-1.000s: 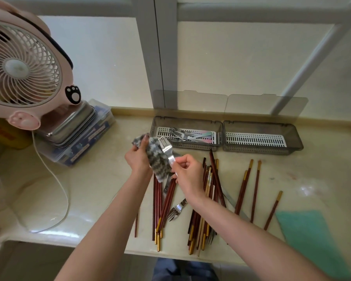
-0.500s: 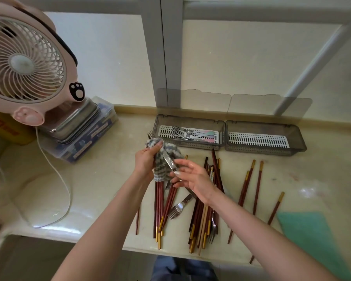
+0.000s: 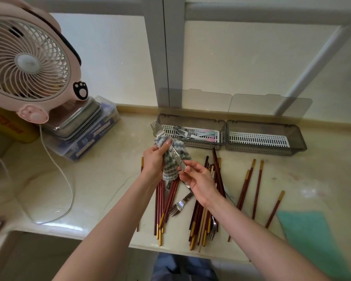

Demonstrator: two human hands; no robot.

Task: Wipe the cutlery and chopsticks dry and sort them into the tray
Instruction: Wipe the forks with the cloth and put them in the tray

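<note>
Grey cloth (image 3: pixel 170 166) around fork (image 3: pixel 179 160) — tines near tray (image 3: pixel 190 119) corner.

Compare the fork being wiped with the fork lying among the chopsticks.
The wiped fork is held up, handle pinched by the right hand; the lying fork rests untouched on the counter. The wiped fork's middle is wrapped in the striped cloth that the left hand grips; the lying fork is bare. The wiped fork's tines point away from the person, the lying fork's toward them. Both are silver metal.

Blue-grey-and-white zigzag cloth (image 3: pixel 171 157); dark red chopsticks (image 3: pixel 199 211) with gold ends; smoky grey tray (image 3: pixel 190 118); pink fan (image 3: pixel 28 63); teal mat (image 3: pixel 312 240).
</note>
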